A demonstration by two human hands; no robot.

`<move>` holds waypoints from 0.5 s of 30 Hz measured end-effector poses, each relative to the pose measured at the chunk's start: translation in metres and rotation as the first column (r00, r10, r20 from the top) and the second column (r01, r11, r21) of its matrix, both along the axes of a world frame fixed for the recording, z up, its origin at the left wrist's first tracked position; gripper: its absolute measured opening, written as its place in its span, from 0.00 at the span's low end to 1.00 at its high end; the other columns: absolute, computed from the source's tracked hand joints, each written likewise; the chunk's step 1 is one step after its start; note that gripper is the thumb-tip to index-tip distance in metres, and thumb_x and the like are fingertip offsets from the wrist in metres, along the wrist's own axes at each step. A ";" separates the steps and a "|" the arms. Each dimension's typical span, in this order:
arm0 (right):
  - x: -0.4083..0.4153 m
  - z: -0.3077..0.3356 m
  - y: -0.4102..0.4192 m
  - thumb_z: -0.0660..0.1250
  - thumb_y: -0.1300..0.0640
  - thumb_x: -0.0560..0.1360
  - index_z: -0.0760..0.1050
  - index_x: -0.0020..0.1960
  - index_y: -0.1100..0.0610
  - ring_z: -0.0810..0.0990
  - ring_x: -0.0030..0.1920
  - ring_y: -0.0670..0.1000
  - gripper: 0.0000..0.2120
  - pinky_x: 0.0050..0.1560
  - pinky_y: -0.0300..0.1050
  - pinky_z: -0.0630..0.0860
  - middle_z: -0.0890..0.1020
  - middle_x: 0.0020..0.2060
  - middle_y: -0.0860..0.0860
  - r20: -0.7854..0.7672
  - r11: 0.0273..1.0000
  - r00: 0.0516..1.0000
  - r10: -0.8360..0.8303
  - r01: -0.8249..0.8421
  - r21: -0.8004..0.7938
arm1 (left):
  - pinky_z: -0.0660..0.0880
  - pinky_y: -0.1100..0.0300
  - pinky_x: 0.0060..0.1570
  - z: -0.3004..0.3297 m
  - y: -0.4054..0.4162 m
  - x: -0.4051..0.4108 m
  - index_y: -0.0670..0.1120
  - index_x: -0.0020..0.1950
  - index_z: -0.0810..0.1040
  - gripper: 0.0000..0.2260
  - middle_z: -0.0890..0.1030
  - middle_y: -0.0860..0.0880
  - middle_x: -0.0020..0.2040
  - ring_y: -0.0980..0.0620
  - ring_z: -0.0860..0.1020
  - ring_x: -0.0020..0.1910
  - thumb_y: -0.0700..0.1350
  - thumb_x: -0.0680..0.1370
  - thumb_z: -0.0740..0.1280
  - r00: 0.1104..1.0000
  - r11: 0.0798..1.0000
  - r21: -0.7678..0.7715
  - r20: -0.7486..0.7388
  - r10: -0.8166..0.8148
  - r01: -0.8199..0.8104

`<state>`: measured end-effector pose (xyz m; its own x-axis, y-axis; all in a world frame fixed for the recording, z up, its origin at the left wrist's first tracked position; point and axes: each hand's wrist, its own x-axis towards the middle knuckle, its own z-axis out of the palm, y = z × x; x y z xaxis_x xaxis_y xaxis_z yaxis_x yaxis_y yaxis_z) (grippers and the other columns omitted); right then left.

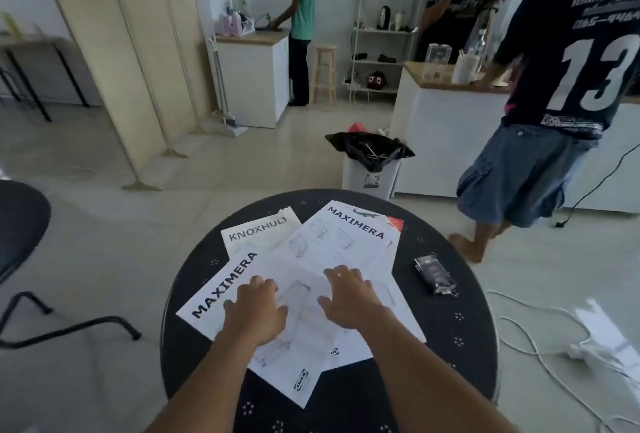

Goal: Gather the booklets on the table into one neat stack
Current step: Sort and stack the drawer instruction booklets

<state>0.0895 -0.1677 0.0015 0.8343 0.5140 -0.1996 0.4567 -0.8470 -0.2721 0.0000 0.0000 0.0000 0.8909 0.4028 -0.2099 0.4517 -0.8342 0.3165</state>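
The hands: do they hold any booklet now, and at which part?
Nothing is gripped. The left hand and right hand lie palm down, fingers spread, on the middle of the overlapping booklets, pressing but not grasping.

Booklets matt white paper, black print; round table dark matt top with small dotted pattern; small packet near its right edge glossy clear plastic.

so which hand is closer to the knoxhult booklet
Left. The left hand rests on the papers just below the KNOXHULT booklet; the right hand lies further off, to its lower right.
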 end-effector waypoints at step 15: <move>-0.151 -0.068 -0.041 0.70 0.48 0.72 0.68 0.72 0.57 0.69 0.66 0.59 0.31 0.64 0.52 0.70 0.70 0.67 0.55 -0.033 0.927 0.952 -0.303 0.302 0.223 | 0.68 0.53 0.68 -0.073 -0.019 -0.149 0.50 0.74 0.73 0.25 0.69 0.50 0.75 0.49 0.69 0.72 0.54 0.78 0.68 0.979 0.998 -0.068 0.202 0.017 -0.003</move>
<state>-0.0616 -0.2088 -0.0666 0.9575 0.2679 -0.1071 0.1890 -0.8628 -0.4688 -0.1494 -0.0187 -0.0728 0.9138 0.4028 -0.0524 0.3805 -0.8038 0.4573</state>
